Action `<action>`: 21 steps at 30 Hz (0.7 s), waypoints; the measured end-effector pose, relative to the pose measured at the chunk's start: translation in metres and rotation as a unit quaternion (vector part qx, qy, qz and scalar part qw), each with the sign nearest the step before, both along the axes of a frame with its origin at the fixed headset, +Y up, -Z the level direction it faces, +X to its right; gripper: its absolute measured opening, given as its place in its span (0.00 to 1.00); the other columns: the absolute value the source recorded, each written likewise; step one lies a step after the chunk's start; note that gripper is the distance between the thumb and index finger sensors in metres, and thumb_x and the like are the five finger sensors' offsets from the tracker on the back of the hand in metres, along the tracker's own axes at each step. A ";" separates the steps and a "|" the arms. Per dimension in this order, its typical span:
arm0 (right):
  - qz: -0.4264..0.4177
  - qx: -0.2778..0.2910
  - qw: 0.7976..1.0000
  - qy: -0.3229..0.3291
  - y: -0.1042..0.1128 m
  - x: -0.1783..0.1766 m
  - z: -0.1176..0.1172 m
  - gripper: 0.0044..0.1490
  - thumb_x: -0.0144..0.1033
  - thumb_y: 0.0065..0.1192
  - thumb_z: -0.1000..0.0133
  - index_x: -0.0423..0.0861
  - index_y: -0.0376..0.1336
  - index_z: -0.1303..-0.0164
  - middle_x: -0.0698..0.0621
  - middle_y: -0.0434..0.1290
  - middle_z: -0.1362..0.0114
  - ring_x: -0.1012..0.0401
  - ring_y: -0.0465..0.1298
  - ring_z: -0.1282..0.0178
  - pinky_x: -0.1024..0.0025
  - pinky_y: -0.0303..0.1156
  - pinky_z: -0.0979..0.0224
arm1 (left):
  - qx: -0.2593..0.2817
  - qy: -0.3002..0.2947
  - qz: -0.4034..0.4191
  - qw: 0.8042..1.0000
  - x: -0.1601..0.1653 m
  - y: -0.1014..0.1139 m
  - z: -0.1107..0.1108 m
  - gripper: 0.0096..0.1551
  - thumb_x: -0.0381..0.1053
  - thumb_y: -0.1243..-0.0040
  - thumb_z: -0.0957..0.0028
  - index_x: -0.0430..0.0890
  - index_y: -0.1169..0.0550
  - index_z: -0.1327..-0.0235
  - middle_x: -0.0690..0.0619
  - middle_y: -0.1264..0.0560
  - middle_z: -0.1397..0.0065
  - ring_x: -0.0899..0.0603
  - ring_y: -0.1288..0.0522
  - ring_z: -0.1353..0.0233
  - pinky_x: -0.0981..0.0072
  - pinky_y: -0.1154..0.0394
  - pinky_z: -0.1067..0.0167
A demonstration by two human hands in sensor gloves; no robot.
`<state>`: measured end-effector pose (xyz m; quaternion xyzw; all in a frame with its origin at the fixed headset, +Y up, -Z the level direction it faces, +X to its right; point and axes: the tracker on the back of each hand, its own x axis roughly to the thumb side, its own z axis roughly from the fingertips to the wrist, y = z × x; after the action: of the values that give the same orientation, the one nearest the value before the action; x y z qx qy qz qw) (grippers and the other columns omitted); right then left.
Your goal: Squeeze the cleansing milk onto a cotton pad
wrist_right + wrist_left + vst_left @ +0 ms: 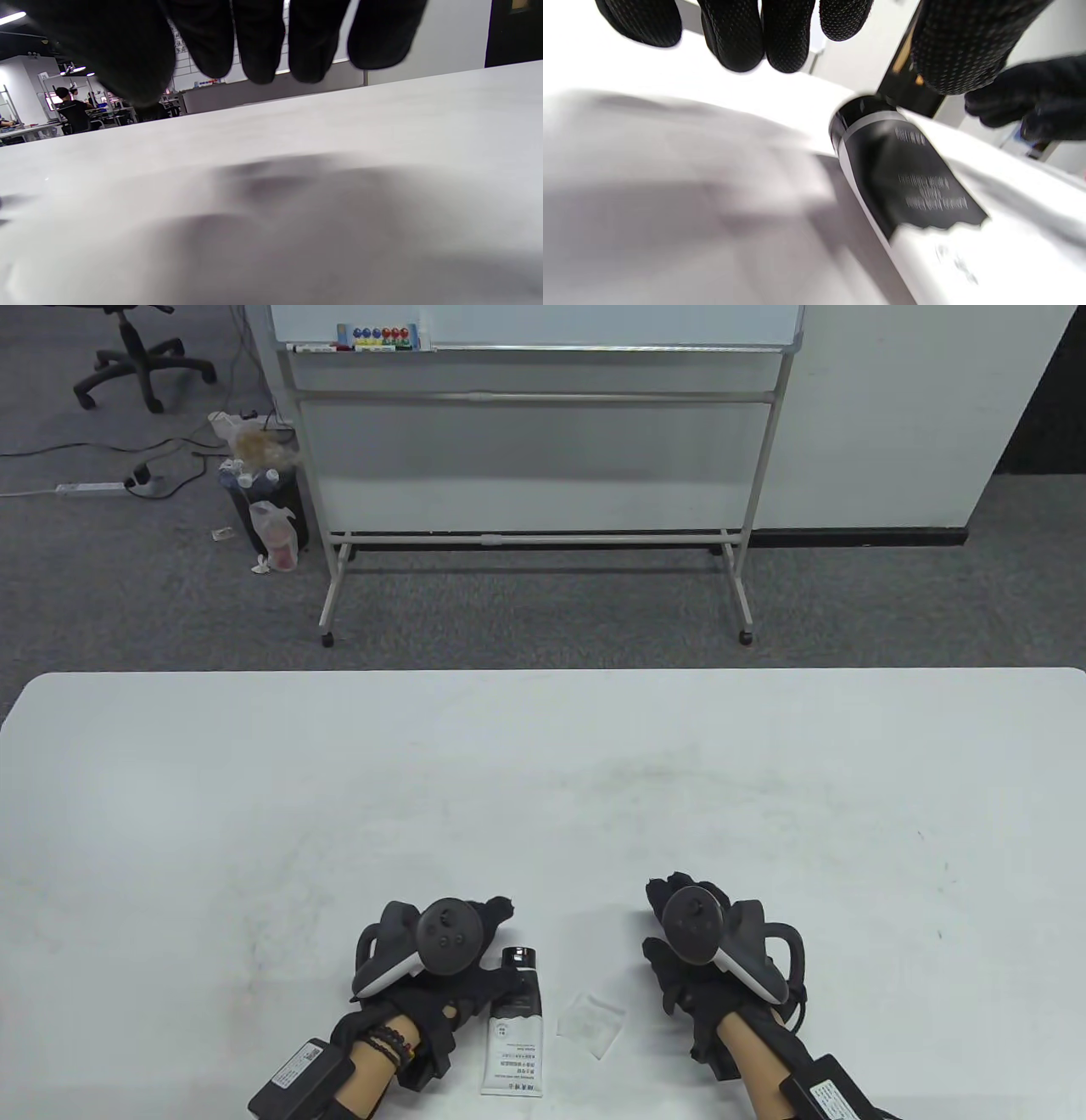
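Black-and-white cleansing milk tube (512, 1025) lies on the worktop (543, 780) beside the cotton pad (591, 1025). Left hand (441, 959) touches it, fingers (746, 38) spread; right hand (696, 950) is empty. Next step, probably: grip the tube.

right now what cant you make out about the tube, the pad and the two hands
- Tube: label print too small in the table view, blurred in the left wrist view; whether the cap is fastened is unclear.
- Left hand: the tracker hides most fingers in the table view, so contact with the tube is uncertain.
- Cotton pad: faint against the white table; absent from both wrist views.
- Right hand: fingertips blurred in the right wrist view; table contact unclear.
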<state>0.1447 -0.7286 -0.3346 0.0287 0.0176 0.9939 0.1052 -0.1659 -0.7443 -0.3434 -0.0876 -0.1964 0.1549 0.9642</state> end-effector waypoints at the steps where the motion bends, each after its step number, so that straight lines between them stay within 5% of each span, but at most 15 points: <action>1: 0.000 0.004 1.000 -0.001 0.000 0.001 -0.001 0.48 0.55 0.66 0.52 0.56 0.57 0.20 0.51 0.61 0.14 0.47 0.63 0.14 0.43 0.63 0.22 | 0.012 0.002 0.001 1.000 -0.007 0.004 -0.002 0.51 0.69 0.39 0.52 0.52 0.45 0.20 0.43 0.41 0.15 0.30 0.42 0.17 0.23 0.41 0.30; 8: 0.004 0.017 1.000 0.000 0.003 0.005 -0.002 0.50 0.59 0.65 0.53 0.56 0.55 0.19 0.50 0.59 0.14 0.47 0.62 0.13 0.42 0.62 0.22 | 0.033 0.025 0.006 0.999 -0.037 0.004 -0.012 0.49 0.70 0.42 0.51 0.53 0.42 0.20 0.43 0.44 0.13 0.30 0.46 0.15 0.22 0.46 0.30; 21: 0.003 0.016 1.000 0.011 0.000 0.002 0.000 0.50 0.60 0.64 0.53 0.56 0.55 0.19 0.50 0.59 0.14 0.47 0.62 0.13 0.41 0.61 0.22 | 0.036 0.031 -0.005 0.999 -0.042 -0.004 -0.015 0.46 0.68 0.44 0.51 0.53 0.40 0.21 0.43 0.45 0.13 0.30 0.47 0.15 0.21 0.46 0.30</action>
<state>0.1467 -0.7285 -0.3349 0.0409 0.0029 0.9940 0.1019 -0.2074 -0.7483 -0.3588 -0.0486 -0.1712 0.1456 0.9732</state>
